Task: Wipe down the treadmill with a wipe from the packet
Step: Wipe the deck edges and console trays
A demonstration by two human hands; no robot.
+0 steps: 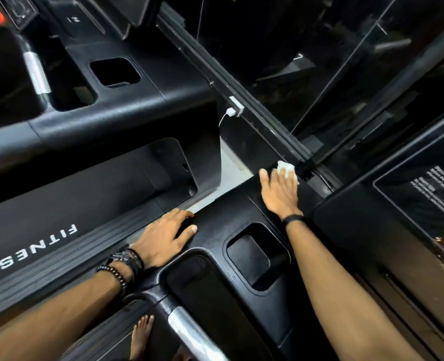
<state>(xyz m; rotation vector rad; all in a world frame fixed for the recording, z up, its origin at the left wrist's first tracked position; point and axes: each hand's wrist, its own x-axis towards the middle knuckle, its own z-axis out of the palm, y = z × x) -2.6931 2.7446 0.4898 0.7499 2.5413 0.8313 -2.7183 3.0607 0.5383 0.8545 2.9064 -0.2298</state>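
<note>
Head view: a person leans over the black console of a treadmill, both bare forearms stretched forward across it. The right hand lies flat near the far edge of the console, fingers straight and close together, pressing a crumpled white wipe against the dark plastic; the wipe shows past the fingertips, beside a black frame rail that runs diagonally across the picture. A thin black band circles the right wrist. The left hand rests palm down on the console's near edge, fingers spread and relaxed, thumb out to the side, holding nothing. A dark watch and a beaded bracelet sit on the left wrist. Between the two forearms lies a deep rectangular cup holder, and a silver-and-black handlebar runs down toward the bottom edge. White letters reading "FITNESS" mark the side rail at left. A bare foot shows below the console. A small white plug with a cable hangs on the rail above a strip of pale floor. The packet is not in view.
</note>
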